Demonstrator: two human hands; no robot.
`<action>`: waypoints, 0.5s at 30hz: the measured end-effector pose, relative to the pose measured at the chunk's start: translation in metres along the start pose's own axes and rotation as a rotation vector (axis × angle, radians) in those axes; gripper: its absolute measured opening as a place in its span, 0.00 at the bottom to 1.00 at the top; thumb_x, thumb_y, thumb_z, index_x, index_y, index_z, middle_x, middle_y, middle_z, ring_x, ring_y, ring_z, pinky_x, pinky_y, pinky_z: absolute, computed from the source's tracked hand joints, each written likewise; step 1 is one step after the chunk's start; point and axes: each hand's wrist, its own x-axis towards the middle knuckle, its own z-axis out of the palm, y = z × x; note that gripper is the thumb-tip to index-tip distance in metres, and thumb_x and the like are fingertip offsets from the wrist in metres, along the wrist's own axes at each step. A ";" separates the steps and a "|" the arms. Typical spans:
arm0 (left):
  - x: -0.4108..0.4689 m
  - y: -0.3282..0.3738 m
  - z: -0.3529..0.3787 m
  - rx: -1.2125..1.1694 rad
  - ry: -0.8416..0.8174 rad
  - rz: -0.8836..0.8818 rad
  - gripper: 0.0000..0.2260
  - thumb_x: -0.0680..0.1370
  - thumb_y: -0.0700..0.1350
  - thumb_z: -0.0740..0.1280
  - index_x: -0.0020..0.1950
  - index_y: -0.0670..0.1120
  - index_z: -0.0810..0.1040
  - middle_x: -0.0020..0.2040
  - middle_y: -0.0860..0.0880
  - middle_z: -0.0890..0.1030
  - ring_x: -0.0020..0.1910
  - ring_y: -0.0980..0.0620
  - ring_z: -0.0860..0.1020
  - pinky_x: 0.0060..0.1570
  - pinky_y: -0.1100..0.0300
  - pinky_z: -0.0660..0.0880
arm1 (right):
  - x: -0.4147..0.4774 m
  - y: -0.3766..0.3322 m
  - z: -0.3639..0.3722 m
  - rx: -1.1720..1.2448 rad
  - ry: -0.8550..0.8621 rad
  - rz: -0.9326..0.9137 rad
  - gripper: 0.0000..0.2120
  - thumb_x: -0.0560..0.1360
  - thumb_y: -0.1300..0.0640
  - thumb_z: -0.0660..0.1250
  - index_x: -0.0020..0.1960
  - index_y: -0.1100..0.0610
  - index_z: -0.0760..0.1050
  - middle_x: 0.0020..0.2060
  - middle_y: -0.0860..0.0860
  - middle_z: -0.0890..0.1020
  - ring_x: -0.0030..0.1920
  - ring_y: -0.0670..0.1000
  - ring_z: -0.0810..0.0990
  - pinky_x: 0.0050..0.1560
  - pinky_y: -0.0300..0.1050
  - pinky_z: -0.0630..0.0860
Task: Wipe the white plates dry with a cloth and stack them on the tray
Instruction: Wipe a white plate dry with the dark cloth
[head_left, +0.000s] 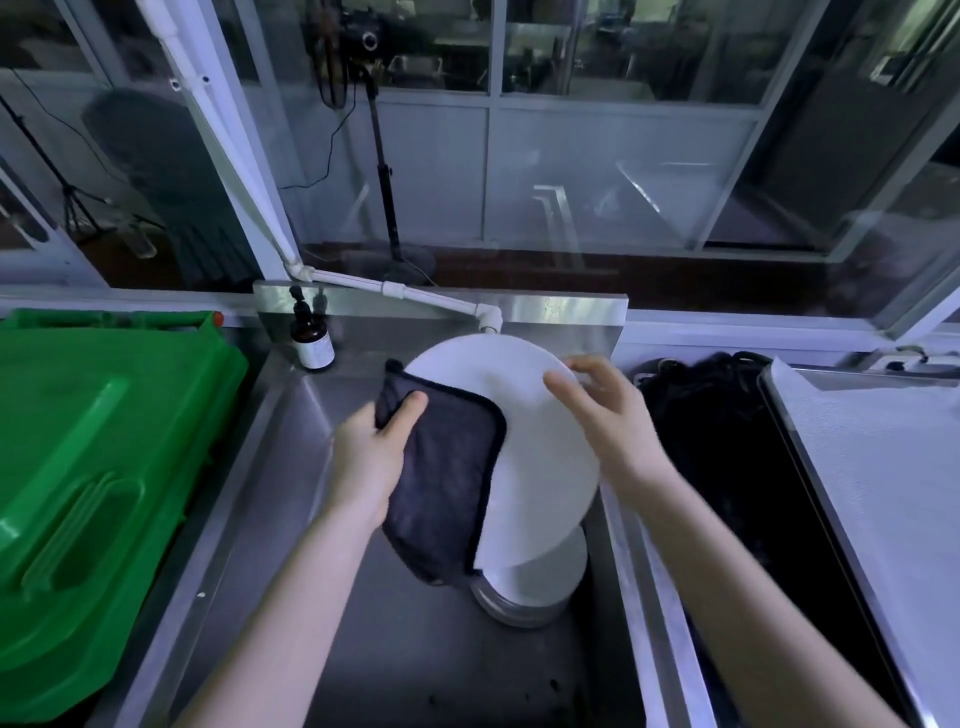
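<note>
A white plate (540, 457) is held tilted above the steel sink (291, 467). My right hand (608, 415) grips the plate's upper right rim. A dark grey cloth (447, 483) is pressed over the plate's left side, with my left hand (374, 447) holding it. Below the held plate, a stack of white plates (540, 587) rests in the sink, partly hidden by the plate and the cloth. The tray (883, 467), lined with white, lies on the counter at the right.
A green plastic bin (93, 467) fills the left side. A brown pump bottle (310, 343) stands at the sink's back left corner. A white pipe tap (467, 312) hangs over the sink. Black material (727, 415) lies between sink and tray.
</note>
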 end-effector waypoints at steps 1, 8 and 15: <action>0.001 0.004 0.001 0.061 -0.080 0.082 0.15 0.74 0.53 0.73 0.39 0.42 0.78 0.38 0.48 0.83 0.39 0.50 0.80 0.43 0.54 0.76 | 0.007 -0.010 -0.006 -0.120 -0.115 -0.038 0.12 0.77 0.46 0.70 0.54 0.53 0.81 0.47 0.49 0.85 0.49 0.50 0.83 0.51 0.47 0.77; 0.005 0.021 0.004 0.061 -0.215 0.150 0.17 0.74 0.50 0.74 0.40 0.36 0.76 0.37 0.42 0.82 0.37 0.48 0.78 0.40 0.53 0.73 | 0.015 -0.021 -0.006 -0.197 -0.119 -0.100 0.25 0.80 0.49 0.67 0.45 0.74 0.73 0.31 0.57 0.69 0.31 0.53 0.64 0.32 0.46 0.62; -0.025 0.002 0.026 -0.342 0.249 -0.195 0.10 0.76 0.50 0.72 0.41 0.44 0.79 0.40 0.46 0.82 0.44 0.44 0.81 0.50 0.48 0.78 | -0.023 0.012 0.067 0.527 0.640 0.332 0.19 0.79 0.43 0.63 0.36 0.54 0.77 0.27 0.40 0.79 0.27 0.41 0.75 0.27 0.31 0.72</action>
